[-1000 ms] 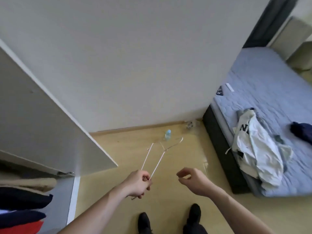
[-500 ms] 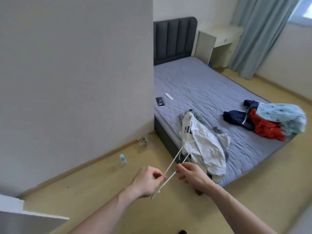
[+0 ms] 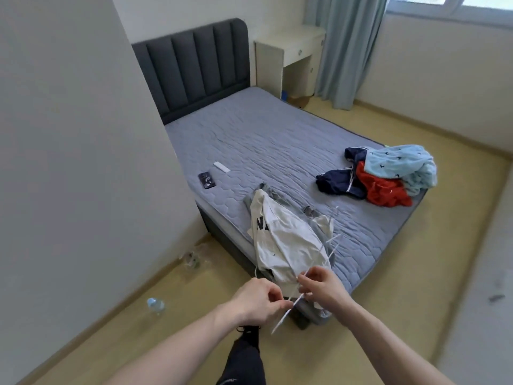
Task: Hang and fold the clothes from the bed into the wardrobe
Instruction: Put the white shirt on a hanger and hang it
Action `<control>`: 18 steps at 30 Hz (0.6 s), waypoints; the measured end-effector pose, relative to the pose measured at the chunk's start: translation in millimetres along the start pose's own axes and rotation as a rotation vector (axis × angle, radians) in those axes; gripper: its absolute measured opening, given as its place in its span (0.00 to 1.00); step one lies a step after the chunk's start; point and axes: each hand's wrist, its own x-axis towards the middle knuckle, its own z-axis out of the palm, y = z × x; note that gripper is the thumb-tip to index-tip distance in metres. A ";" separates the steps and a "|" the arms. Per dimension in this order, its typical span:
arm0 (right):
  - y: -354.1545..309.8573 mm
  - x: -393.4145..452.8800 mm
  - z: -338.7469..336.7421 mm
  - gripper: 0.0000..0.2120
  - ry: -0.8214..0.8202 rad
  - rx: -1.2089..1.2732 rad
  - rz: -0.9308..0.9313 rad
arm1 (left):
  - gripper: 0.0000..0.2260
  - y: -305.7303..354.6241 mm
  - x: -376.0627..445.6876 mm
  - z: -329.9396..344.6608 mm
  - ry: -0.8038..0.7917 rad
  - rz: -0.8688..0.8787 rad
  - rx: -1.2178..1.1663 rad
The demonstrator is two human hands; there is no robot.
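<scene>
Two bare forearms enter from bottom edge, no sleeves visible up to frame border. No watch, bracelet or ring seen on either wrist or finger. Left hand [image 3: 259, 300] and right hand [image 3: 322, 286] both ungloved. Nails short, as far as blur allows. Below hands, one leg [image 3: 244, 362] in black trousers, fabric plain, faint small pale mark near bottom edge, unreadable. Dark footwear at leg's far end, details too blurred to tell.

Pale wall [image 3: 69, 162] at left, yellowish wood floor [image 3: 416, 287], dark padded headboard [image 3: 194, 68], cream desk [image 3: 288, 59] beside grey-blue curtain [image 3: 349, 51], window [image 3: 449, 6] top right, daylight
</scene>
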 end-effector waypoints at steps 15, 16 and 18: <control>-26.6 260.2 -95.2 0.07 0.246 -0.017 0.226 | 0.04 -142.8 376.1 -96.2 -0.177 -0.470 0.124; -24.9 279.8 -98.4 0.07 0.253 -0.013 0.234 | 0.05 -149.5 401.3 -97.7 -0.179 -0.471 0.140; -20.0 317.3 -103.3 0.07 0.272 0.005 0.251 | 0.09 -158.7 451.2 -96.0 -0.181 -0.470 0.129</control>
